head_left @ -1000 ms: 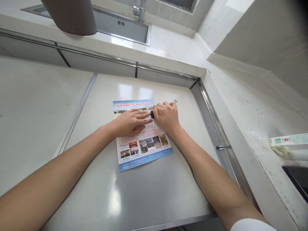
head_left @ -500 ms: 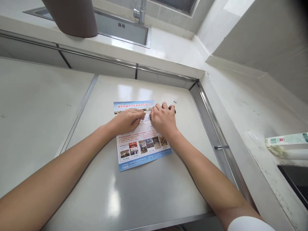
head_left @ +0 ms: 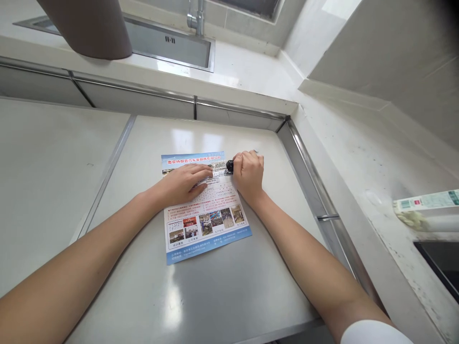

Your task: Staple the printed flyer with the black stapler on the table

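One flyer (head_left: 208,208) | red heading (head_left: 193,159) “南京…” | left hand (head_left: 184,184): loose atop | right hand (head_left: 249,174): grip clenched, black object (head_left: 230,166)

A glossy white tabletop (head_left: 222,291), split by a grey metal strip (head_left: 121,142), reflects patches of pale light (head_left: 182,139). Behind it runs a white stone-like counter (head_left: 244,67) with a rectangular stainless-steel sink (head_left: 154,44) and a chrome tap (head_left: 199,21). Grey wall tiles (head_left: 215,16) rise to a dark window-like opening (head_left: 258,5); a glossy black panel (head_left: 442,260) sits in the counter's right-hand stretch.
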A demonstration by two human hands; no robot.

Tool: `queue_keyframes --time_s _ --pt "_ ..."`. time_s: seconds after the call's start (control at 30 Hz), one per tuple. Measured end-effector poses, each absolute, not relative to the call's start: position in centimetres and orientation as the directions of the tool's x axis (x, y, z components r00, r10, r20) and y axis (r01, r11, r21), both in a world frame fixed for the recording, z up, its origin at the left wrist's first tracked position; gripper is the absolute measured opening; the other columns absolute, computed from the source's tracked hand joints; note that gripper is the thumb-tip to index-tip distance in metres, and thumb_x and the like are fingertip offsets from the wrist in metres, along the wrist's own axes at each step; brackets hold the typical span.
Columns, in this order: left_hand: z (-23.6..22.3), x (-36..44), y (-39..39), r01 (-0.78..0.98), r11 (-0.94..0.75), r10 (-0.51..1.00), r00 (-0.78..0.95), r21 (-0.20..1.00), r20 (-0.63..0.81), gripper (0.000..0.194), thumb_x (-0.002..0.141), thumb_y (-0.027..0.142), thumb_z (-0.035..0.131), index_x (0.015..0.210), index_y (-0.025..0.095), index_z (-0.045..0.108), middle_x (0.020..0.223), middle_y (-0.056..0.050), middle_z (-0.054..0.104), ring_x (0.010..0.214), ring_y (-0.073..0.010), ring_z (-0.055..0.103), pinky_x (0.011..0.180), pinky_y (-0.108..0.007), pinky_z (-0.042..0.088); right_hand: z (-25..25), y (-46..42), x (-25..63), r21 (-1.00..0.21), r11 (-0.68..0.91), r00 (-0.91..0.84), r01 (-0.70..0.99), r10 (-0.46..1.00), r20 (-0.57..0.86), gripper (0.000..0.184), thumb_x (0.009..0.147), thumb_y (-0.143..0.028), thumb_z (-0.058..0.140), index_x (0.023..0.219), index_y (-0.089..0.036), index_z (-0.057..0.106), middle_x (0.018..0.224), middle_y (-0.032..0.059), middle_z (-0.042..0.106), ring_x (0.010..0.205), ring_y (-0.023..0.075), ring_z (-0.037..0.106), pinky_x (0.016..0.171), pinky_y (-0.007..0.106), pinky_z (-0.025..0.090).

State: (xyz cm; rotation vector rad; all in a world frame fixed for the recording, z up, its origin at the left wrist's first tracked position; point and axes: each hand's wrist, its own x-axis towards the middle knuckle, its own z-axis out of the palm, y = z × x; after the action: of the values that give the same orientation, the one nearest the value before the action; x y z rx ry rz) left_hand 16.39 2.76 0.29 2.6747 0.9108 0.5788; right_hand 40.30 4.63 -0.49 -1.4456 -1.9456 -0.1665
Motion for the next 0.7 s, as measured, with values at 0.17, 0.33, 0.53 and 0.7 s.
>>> queue_keyframes --time_s 0.17,0.33,0.53,0.7 --pt "0.44 16.18 2.84 0.508 -0.798 0.593 0.761 0.325 0.264 0.039 0.102 0.026 0.046 0.137 0.024 0.061 0.144 -0.010 0.062 0.133 -0.0286 0.058 0.111 -0.051 0.050 -0.59 4.72 40.33 -0.311 0.285 -0.058 0.907 0.814 0.577 0.051 0.110 -0.029 0.023 0.073 -0.022 0.058 0.074 0.0080 0.063 0.082 0.0261 0.054 0.083 0.042 0.032" --pt "0.40 16.22 2.85 0.471 -0.826 0.551 0.792 0.311 0.264 0.038 0.103 0.025 0.044 0.137 0.024 0.061 0.146 -0.010 0.061 0.133 -0.0279 0.059 0.113 -0.052 0.047 -0.63 4.98 40.63 -0.262 0.185 0.011 0.947 0.798 0.602 0.055 0.110 -0.028 0.019 0.073 -0.021 0.058 0.071 0.0069 0.061 0.085 0.0261 0.056 0.085 0.041 0.030" --pt "0.42 16.31 2.81 0.443 -0.846 0.517 0.818 0.297 0.253 0.037 0.104 0.024 0.045 0.136 0.024 0.062 0.147 -0.011 0.059 0.136 -0.0297 0.054 0.111 -0.052 0.049 -0.58 5.38 40.76 -0.280 0.069 0.111 0.957 0.807 0.579 0.057 0.111 -0.031 0.016 0.071 -0.020 0.055 0.074 0.0069 0.063 0.089 0.0260 0.055 0.085 0.039 0.029" --pt "0.40 16.34 2.75 0.437 -0.843 0.518 0.816 0.313 0.257 0.038 0.103 0.022 0.048 0.138 0.027 0.061 0.146 -0.011 0.058 0.135 -0.0303 0.054 0.110 -0.054 0.048 -0.43 5.36 40.60 -0.300 0.065 0.118 0.952 0.824 0.554 0.054 0.111 -0.032 0.019 0.071 -0.020 0.054 0.076 0.0071 0.063 0.091 0.0259 0.055 0.086 0.040 0.028"
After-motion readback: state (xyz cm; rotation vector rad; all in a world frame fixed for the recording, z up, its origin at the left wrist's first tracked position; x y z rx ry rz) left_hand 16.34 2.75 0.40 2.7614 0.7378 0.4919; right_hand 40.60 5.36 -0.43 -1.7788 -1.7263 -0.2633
